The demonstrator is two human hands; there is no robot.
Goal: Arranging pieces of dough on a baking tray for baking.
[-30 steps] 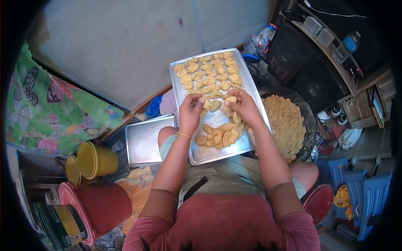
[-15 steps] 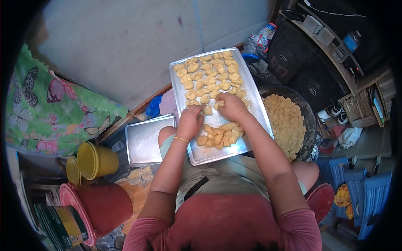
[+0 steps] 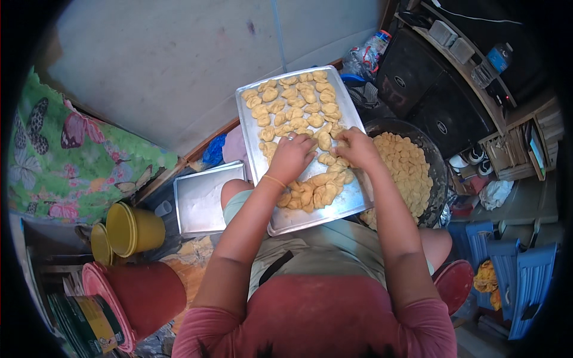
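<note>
A metal baking tray (image 3: 250, 156) rests across my lap, tilted, with rows of shaped yellow dough pieces (image 3: 295, 101) over its far part. A loose heap of dough pieces (image 3: 316, 192) lies at the near end. My left hand (image 3: 293, 156) is over the middle of the tray, fingers bent down among the pieces; what lies under them is hidden. Close to its right, my right hand (image 3: 357, 149) pinches a dough piece by the tray's right side. One dough piece (image 3: 324, 141) shows between the two hands.
A large dark round basin (image 3: 440, 179) full of dough pieces (image 3: 403, 170) stands to the right. Another metal tray (image 3: 206, 200) lies at left, near yellow buckets (image 3: 140, 230) and a red bucket (image 3: 146, 298). Black speakers (image 3: 427, 83) stand at far right, blue plastic furniture (image 3: 531, 286) below.
My left hand has moved right and slightly up, over the middle rows. My right hand has shifted right toward the tray's edge. The heap looks more spread toward the right hand.
</note>
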